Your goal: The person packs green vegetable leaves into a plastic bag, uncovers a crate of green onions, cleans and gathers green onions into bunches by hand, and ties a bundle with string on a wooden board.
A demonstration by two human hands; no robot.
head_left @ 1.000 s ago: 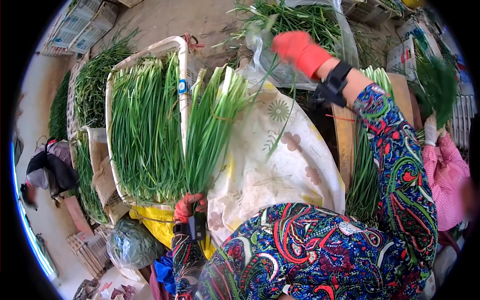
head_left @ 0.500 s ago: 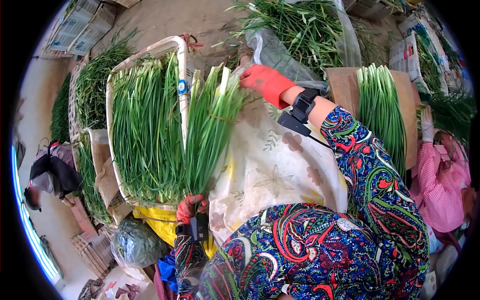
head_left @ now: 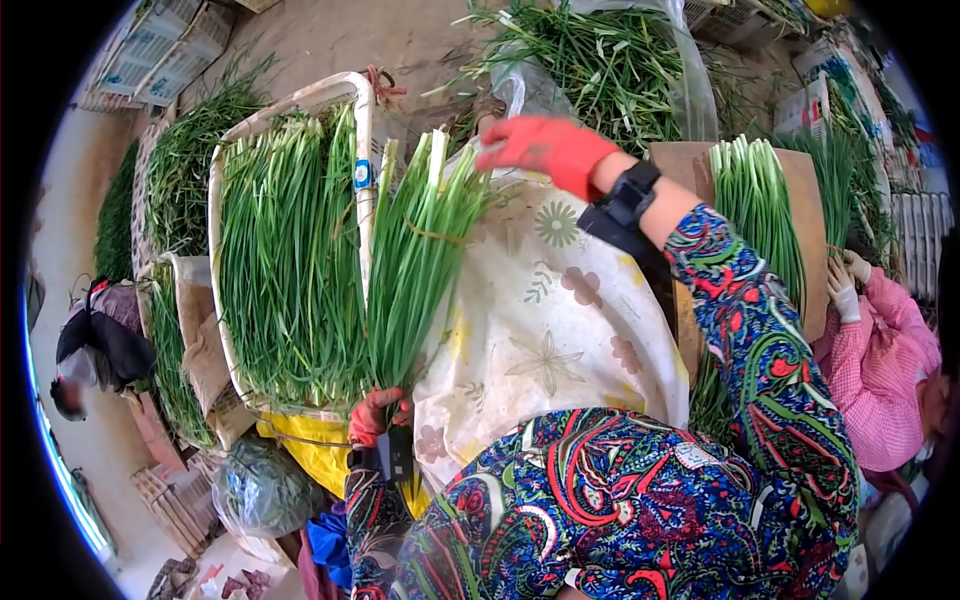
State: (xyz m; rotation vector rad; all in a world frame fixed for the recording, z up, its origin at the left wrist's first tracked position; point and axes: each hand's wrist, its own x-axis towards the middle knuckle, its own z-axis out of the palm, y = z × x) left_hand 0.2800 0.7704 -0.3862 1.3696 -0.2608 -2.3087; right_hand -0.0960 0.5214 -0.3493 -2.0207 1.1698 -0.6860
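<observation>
Left: white crate point(head_left: 363, 120), packed with green stalks point(head_left: 290, 270). Beside its right rim: one tied bundle point(head_left: 415, 265), white ends far, leaf tips near. My left hand point(head_left: 378, 412), red-gloved, is closed round the leaf tips. My right hand point(head_left: 545, 150), likewise gloved, is at the far white ends, fingers bent; contact or gap, I cannot tell. Right of the bundle: patterned cloth point(head_left: 560, 330). Farther right: board point(head_left: 808, 205) bearing a second bundle point(head_left: 757, 205); beyond, a co-worker's gloved hands point(head_left: 843, 292).

Risks, in my judgement: leaves bruised by too tight a left grip; stalks slipping from the single band point(head_left: 440, 237) if pulled unevenly; leaves snagging on the crate rim.

Obscured: part of the left grip; right fingertips, blurred; crate bottom, under stalks; outer edges, cut to black.
</observation>
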